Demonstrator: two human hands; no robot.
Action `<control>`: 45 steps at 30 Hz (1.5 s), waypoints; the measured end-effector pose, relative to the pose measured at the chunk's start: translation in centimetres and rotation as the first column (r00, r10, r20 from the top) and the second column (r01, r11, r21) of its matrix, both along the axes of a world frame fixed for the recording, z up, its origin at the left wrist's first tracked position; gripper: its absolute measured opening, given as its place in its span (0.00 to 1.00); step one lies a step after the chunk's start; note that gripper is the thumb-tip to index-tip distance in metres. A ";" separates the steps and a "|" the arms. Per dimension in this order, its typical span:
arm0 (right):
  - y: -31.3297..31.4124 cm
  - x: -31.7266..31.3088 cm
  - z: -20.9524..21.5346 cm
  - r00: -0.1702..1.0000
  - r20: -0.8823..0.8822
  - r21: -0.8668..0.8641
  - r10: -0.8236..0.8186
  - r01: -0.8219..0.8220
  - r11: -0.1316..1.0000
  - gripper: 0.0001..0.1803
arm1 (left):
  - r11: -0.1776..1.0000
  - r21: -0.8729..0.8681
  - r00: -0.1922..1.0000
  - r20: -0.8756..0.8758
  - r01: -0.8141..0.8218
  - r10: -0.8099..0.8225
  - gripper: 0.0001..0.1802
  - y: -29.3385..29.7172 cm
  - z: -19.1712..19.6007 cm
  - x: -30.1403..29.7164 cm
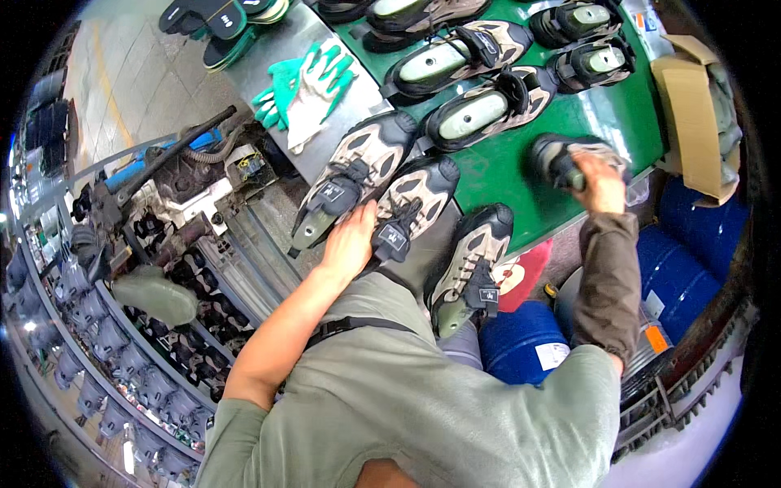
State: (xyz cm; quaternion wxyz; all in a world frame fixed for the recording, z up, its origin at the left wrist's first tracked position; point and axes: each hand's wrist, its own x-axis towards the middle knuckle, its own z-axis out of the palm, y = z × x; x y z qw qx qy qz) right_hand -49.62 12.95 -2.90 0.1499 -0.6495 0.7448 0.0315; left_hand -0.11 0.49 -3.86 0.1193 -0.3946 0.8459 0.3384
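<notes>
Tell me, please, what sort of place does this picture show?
Most likely a shoe factory or workshop. Many matching shoes stand on or near a green worktable, several with green foot-shaped forms inside, and large blue drums stand beside it.

Your shirt [407,398], grey-green; your belt [354,325], black; your right sleeve [606,276], dark brown; shoes before you [474,259], beige patched with black; inserts [474,116], pale green; tabletop [504,183], bright green; gloves [313,89], white and green; barrels [521,337], deep blue; box [691,134], tan
</notes>
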 end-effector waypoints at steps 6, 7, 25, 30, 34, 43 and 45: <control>1.0 9.3 8.0 0.977 0.203 -0.152 -0.058 0.090 0.984 0.34 | 0.995 -0.068 0.977 -0.196 0.070 -0.082 0.39 0.9 6.5 4.8; 1.5 10.6 9.8 0.985 0.165 -0.160 0.044 -0.018 0.987 0.34 | 0.999 -0.028 0.966 -0.257 0.020 -0.027 0.39 1.5 7.3 6.6; 2.1 37.1 8.0 0.675 0.096 0.364 0.732 -0.708 0.605 0.25 | 0.294 0.853 -0.106 -0.371 -0.431 0.923 0.36 15.4 9.2 38.0; -2.3 43.7 11.4 0.801 0.426 0.084 0.420 -0.498 0.863 0.25 | 0.211 0.968 -0.535 -0.108 0.136 0.838 0.46 1.4 11.4 36.5; -5.9 52.6 10.8 0.720 0.580 -0.070 0.382 -0.423 0.903 0.22 | 0.208 0.972 -0.749 -0.056 0.110 0.660 0.33 -7.2 13.3 33.6; -7.2 63.9 6.2 0.188 0.663 -0.143 0.724 -0.918 0.369 0.21 | 0.230 0.912 -0.653 -0.404 -0.338 0.640 0.36 -2.6 17.8 33.7; -7.1 64.5 4.6 0.189 0.742 -0.035 0.644 -0.947 0.318 0.17 | 0.343 0.851 -0.627 -0.526 -0.398 0.575 0.41 3.4 18.8 36.0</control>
